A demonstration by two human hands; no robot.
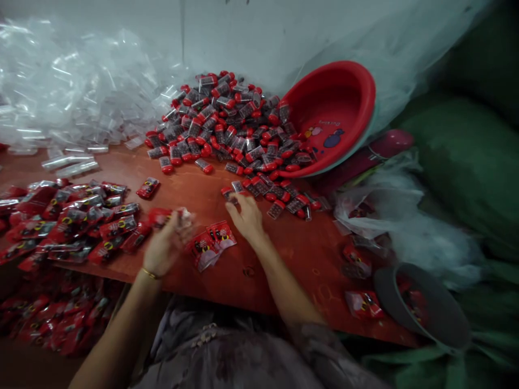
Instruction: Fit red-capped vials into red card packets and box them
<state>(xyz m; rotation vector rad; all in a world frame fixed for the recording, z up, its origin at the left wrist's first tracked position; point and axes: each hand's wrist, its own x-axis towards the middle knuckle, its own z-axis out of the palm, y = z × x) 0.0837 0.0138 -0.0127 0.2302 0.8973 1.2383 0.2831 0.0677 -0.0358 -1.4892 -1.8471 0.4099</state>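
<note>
My left hand [164,248], blurred by motion, is closed around a red printed packet [159,217] with crinkled clear plastic [185,217] at its other side. My right hand [247,219] has its fingers curled at a small clear container with a red cap [227,192], at the near edge of a heap of such containers [219,121]. Dark contents show through their walls. Between my hands, flat red printed packets [205,248] overlap on the red-brown tabletop [259,281]. One filled red packet [148,187] lies alone beyond my left hand.
Filled red packets [77,216] are piled at left, with more below the table edge [52,319]. Clear plastic sleeves [81,92] are heaped behind. A red basin [336,108] leans at the back right. A grey container [425,308] and plastic bags [389,200] sit right.
</note>
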